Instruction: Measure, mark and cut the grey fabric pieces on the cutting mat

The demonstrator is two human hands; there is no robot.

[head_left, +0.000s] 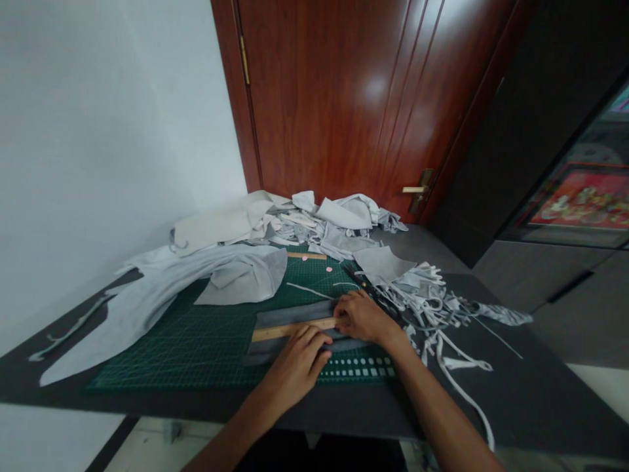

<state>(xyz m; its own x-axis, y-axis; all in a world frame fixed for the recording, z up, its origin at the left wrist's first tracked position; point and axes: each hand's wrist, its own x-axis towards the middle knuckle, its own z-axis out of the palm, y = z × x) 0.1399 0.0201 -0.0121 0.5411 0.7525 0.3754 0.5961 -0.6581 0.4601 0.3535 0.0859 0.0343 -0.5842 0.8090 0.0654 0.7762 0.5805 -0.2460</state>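
Wooden ruler [289,330] lies along a dark fabric strip [295,313] on the green cutting mat [187,341], where we press it with our left hand [297,367], grip released and flat, while our right hand [361,316] covers its end, its grip impossible to tell.

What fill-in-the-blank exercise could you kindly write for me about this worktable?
1. The left hand and the right hand rest on a wooden ____.
2. The dark fabric strip under them lies on a cutting mat coloured ____.
3. Behind the pile of grey scraps stands a reddish wooden ____.
Missing words: ruler; green; door.
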